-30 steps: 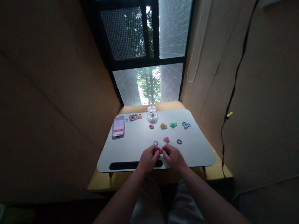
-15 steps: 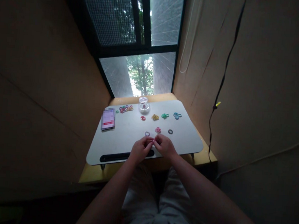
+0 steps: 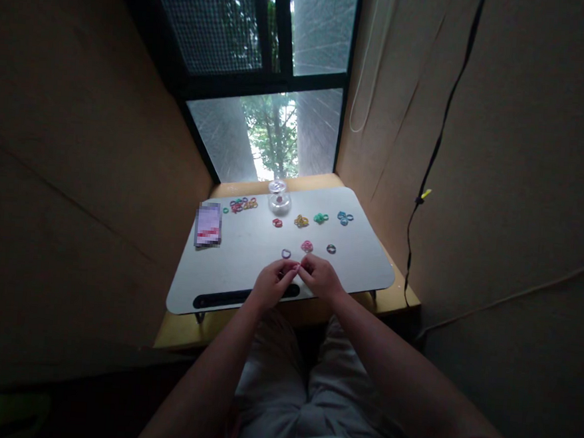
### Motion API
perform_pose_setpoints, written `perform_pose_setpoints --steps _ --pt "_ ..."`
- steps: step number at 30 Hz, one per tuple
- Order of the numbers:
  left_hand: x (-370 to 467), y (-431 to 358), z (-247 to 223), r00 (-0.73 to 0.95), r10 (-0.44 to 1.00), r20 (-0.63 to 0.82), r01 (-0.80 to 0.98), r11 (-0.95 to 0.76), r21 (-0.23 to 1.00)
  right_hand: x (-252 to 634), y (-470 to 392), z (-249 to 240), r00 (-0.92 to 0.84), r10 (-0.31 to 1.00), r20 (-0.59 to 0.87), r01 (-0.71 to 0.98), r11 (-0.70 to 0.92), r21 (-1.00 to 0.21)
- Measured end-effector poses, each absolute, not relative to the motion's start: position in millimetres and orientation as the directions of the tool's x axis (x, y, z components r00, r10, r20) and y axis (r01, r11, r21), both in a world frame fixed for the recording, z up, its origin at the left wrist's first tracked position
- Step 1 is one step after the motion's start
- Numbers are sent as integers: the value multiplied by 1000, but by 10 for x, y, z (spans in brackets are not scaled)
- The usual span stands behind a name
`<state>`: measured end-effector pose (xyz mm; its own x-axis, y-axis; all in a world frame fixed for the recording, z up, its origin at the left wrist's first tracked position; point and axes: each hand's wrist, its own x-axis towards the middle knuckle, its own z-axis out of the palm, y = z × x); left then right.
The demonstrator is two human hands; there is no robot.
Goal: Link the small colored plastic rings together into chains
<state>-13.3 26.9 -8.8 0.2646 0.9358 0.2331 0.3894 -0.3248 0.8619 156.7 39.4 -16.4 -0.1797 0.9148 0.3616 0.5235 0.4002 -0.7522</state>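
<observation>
My left hand (image 3: 271, 281) and my right hand (image 3: 320, 278) meet over the front of the white lap table (image 3: 239, 262). The fingers of both are pinched together on a small pink band (image 3: 298, 266), like a hair tie, mostly hidden by the fingertips. Just beyond the hands lie a purple band (image 3: 286, 253), a cluster of pink bands (image 3: 307, 246) and a dark band (image 3: 331, 249). Farther back, in a row, are red bands (image 3: 277, 223), yellow bands (image 3: 301, 221), green bands (image 3: 321, 218) and blue bands (image 3: 345, 217).
A clear round jar (image 3: 279, 201) stands at the table's back edge. Left of it lies a mixed heap of coloured bands (image 3: 243, 205), with a single green band (image 3: 225, 210) beside it. A blurred pack (image 3: 208, 225) lies at the left. A dark slot (image 3: 221, 299) runs along the front edge.
The view has tilted slightly, so the table sits a little higher in the picture. Both hands stay together, with only small finger movements around the pink band.
</observation>
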Motion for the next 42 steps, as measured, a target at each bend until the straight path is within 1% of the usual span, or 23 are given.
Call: perform_pose_setpoints --steps 7,11,18,26,31,37,39,42 --pt "-134 301 -100 153 960 233 431 -277 859 1565 357 -147 -218 902 373 568 428 -703" --pt "-132 307 -106 145 964 224 436 -266 860 1574 341 -124 -227 895 384 537 444 -717" --pt "-118 290 -102 108 982 153 360 -182 915 1581 354 -125 -254 889 381 471 458 -754" --pt "-96 292 -93 84 993 80 302 -101 948 1579 362 -122 -276 880 386 496 475 -727" --pt "-104 297 -97 88 992 94 364 -120 924 1577 353 -120 -278 875 395 510 483 -712" --pt "-119 287 -67 109 980 167 482 -199 853 1577 359 -136 -274 876 397 515 482 -708" --pt "-121 277 -57 128 974 185 472 -224 853 1573 360 -138 -271 875 401 523 484 -702" --pt "-119 262 -53 167 968 188 410 -242 879 1568 356 -134 -270 877 397 536 480 -695"
